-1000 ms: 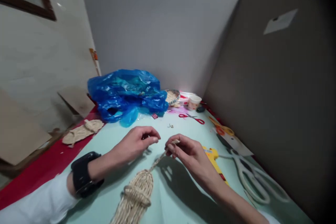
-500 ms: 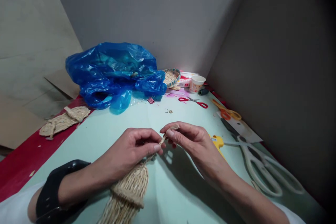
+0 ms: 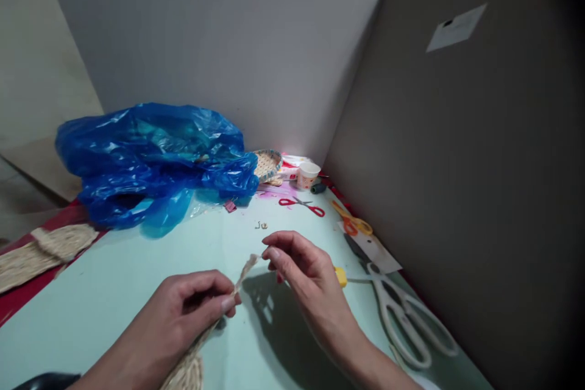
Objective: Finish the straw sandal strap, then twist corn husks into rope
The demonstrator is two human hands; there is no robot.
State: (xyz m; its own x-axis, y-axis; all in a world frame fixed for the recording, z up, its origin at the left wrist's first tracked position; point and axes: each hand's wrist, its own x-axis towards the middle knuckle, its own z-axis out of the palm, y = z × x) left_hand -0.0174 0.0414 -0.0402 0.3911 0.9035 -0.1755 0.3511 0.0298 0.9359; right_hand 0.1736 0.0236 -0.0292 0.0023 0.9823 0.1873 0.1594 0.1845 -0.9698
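Observation:
My left hand (image 3: 192,311) pinches a thin straw cord (image 3: 247,269) between thumb and forefinger. The cord's pale, frayed end rises toward my right hand (image 3: 299,271), whose thumb and forefinger are closed at its tip. Below my left hand the cord runs down to a woven straw slipper (image 3: 187,373), mostly hidden by the hand and cut off by the lower edge. A second straw slipper (image 3: 50,250) lies at the far left on the red border.
A crumpled blue plastic bag (image 3: 155,164) fills the back left, beside a small woven basket (image 3: 268,164) and paper cup (image 3: 308,175). Red scissors (image 3: 302,204), orange-handled scissors (image 3: 354,219), large white-handled scissors (image 3: 402,317) and a yellow tool (image 3: 340,276) lie rightward.
The view has swung right and up, so the table things sit further left and lower. My hands have moved slightly apart, and more of the cord's end shows between them.

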